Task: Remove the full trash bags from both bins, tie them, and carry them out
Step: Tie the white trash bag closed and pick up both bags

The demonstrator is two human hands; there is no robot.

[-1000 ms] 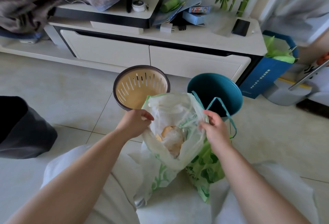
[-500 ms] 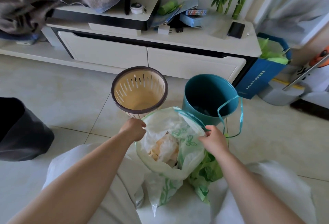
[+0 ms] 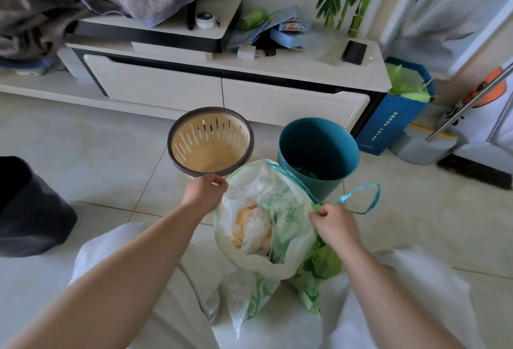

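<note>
Trash bag (image 3: 280, 210), white with green print, sits low between the person's knees, just in front of both bins, with its mouth gaping and yellowish waste (image 3: 249, 228) visible inside. Left hand (image 3: 206, 193) pinches the rim on the left side, fingers curled. Right hand (image 3: 333, 222) is closed round the rim on the right, where the teal drawstring (image 3: 373, 199) comes out. Its loop hangs free near the teal bin (image 3: 305, 140). Beige slotted bin (image 3: 194, 137) shows no liner. The teal one looks unlined too, but its bottom is too dark to call. Greener plastic (image 3: 319, 268) lies under the bag, and I can't tell whether it's a second bag or the same one. My read: removal is done and tying is in hand. Next move needs the drawstring pulled to cinch the mouth, then a knot, keeping the opening upward so nothing spills. The low cabinet (image 3: 291, 104) behind isn't involved.
</note>
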